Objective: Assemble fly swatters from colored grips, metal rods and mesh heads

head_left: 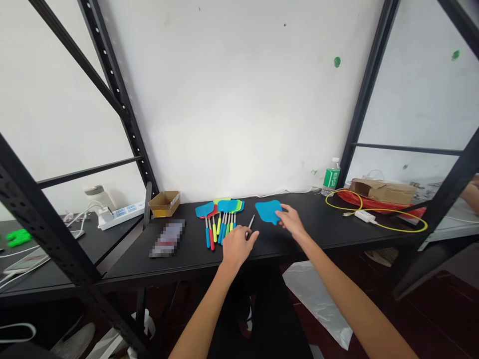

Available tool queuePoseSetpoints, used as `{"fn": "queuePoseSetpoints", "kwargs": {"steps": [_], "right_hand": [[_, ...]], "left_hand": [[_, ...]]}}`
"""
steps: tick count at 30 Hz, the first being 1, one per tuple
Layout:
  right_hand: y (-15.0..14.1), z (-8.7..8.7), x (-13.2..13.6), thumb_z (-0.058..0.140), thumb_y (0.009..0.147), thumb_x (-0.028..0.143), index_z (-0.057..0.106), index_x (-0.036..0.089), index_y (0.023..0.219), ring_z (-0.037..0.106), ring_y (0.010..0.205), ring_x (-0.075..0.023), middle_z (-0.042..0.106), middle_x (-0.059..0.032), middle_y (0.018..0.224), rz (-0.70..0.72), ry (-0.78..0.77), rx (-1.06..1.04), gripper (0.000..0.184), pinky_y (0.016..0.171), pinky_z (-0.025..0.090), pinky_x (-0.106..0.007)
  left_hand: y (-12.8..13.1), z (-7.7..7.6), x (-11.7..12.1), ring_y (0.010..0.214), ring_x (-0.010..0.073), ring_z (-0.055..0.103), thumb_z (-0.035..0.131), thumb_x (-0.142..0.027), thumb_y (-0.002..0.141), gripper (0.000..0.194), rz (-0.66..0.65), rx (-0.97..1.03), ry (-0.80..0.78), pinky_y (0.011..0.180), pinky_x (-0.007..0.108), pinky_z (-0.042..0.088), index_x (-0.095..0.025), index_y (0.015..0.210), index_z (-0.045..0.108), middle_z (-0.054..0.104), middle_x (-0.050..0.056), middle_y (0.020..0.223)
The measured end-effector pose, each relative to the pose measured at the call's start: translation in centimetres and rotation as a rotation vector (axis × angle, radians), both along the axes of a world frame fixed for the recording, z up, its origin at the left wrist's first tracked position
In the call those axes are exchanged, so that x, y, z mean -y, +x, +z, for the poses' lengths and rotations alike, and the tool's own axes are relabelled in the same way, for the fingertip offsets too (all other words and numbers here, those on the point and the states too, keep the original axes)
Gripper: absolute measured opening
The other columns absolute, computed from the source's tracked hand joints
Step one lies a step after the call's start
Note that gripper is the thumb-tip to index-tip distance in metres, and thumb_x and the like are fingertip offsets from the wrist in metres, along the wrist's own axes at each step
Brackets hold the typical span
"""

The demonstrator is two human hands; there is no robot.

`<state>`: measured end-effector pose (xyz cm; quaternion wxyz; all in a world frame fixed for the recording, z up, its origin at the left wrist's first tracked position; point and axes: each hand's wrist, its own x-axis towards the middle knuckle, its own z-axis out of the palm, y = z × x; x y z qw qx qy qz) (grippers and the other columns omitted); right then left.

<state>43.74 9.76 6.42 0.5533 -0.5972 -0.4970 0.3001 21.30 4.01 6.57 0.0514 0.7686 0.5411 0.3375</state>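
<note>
My right hand pinches the right edge of a flat blue fly swatter head just above the black tabletop. No handle shows on this head. My left hand is low over the table, its thumb apart from the bent fingers. A slim grey pointed stick slants up between that thumb and the fingers; I cannot tell whether they touch it. Beyond and left of the left hand lie several fly swatters in blue, red, yellow and green, heads toward the wall and some handles partly covered by the hand.
An open cardboard box and a blurred flat item are on the left. At the right stand a water bottle, a yellow cable and a torn carton. Black shelf posts flank the table.
</note>
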Motion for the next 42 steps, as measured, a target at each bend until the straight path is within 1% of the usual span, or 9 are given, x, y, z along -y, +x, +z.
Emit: {"fn": "queuePoseSetpoints", "kwargs": {"steps": [3,6,12,14,18,20,27,35,42], "right_hand": [[4.9,-0.5,0.5,0.06,0.08,0.027,0.057,0.019,0.132,0.067,0.089,-0.0267,0.071,-0.0118,0.098,-0.273,-0.108,0.459,0.053,0.074,0.049,-0.034],[7.8,-1.0,1.4,0.053,0.086,0.03,0.059,0.023,0.131,0.064,0.102,-0.0318,0.069,-0.0144,0.107,-0.359,-0.281,0.726,0.046,0.083,0.048,-0.041],[7.0,-1.7,2.8,0.051,0.088,0.032,0.066,0.019,0.122,0.051,0.117,-0.0369,0.052,-0.0185,0.133,-0.466,-0.189,0.892,0.039,0.088,0.045,-0.044],[5.2,-1.7,3.0,0.052,0.089,0.031,0.068,0.02,0.118,0.05,0.118,-0.0343,0.051,-0.0159,0.136,-0.411,-0.065,0.898,0.035,0.092,0.042,-0.043],[0.2,-1.6,3.4,0.049,0.093,0.035,0.068,0.023,0.112,0.058,0.107,-0.0237,0.065,-0.008,0.115,0.024,0.151,0.843,0.029,0.092,0.042,-0.034],[-2.2,-1.6,3.4,0.05,0.093,0.038,0.067,0.027,0.113,0.06,0.102,-0.0219,0.065,-0.0055,0.109,0.127,0.168,0.835,0.028,0.084,0.044,-0.031],[-3.9,-2.2,2.4,0.056,0.088,0.03,0.067,0.028,0.112,0.06,0.101,-0.0234,0.065,-0.0053,0.108,0.087,0.076,0.908,0.027,0.07,0.04,-0.028],[-3.6,-2.3,2.2,0.058,0.087,0.033,0.067,0.028,0.111,0.062,0.095,-0.0212,0.065,-0.0042,0.105,0.045,0.054,0.83,0.026,0.068,0.039,-0.027],[-3.4,-2.4,2.1,0.06,0.085,0.032,0.068,0.029,0.11,0.063,0.097,-0.0206,0.067,-0.0028,0.106,0.037,0.042,0.739,0.026,0.071,0.04,-0.026]], "left_hand": [[-0.8,-0.7,0.0,0.086,0.0215,0.063,0.058,-0.039,0.089,0.023,0.116,-0.227,0.005,0.061,0.026,0.038,-0.02,0.097,0.069,0.066,0.007,0.096],[-0.7,-0.9,-0.3,0.09,0.0214,0.061,0.057,-0.034,0.09,0.019,0.149,-0.333,-0.025,0.063,0.025,0.04,-0.019,0.095,0.068,0.063,0.008,0.1],[1.1,-0.8,0.3,0.093,0.0234,0.059,0.055,-0.042,0.091,0.028,0.125,-0.347,0.048,0.073,0.03,0.045,-0.019,0.088,0.069,0.061,0.008,0.096],[1.9,-1.1,0.7,0.096,0.0247,0.058,0.055,-0.046,0.09,0.031,0.104,-0.331,0.077,0.079,0.033,0.046,-0.019,0.091,0.07,0.061,0.008,0.097],[2.6,-1.8,1.2,0.099,0.0257,0.058,0.053,-0.049,0.091,0.034,0.045,-0.273,0.1,0.081,0.033,0.047,-0.02,0.101,0.07,0.06,0.009,0.101],[2.1,-2.1,1.2,0.1,0.0253,0.057,0.05,-0.047,0.093,0.035,0.026,-0.235,0.133,0.081,0.033,0.048,-0.02,0.109,0.068,0.059,0.009,0.105],[-0.6,-2.2,0.0,0.099,0.0237,0.058,0.052,-0.024,0.091,0.025,0.029,-0.222,0.111,0.082,0.032,0.048,-0.019,0.111,0.066,0.059,0.009,0.11],[1.8,-2.1,-1.4,0.092,0.0215,0.06,0.047,-0.011,0.09,0.026,-0.059,-0.221,0.141,0.084,0.034,0.048,-0.018,0.1,0.07,0.062,0.009,0.101],[1.9,-2.3,-1.2,0.092,0.021,0.06,0.046,-0.008,0.09,0.029,-0.098,-0.215,0.167,0.08,0.032,0.049,-0.019,0.103,0.069,0.063,0.008,0.102]]}}
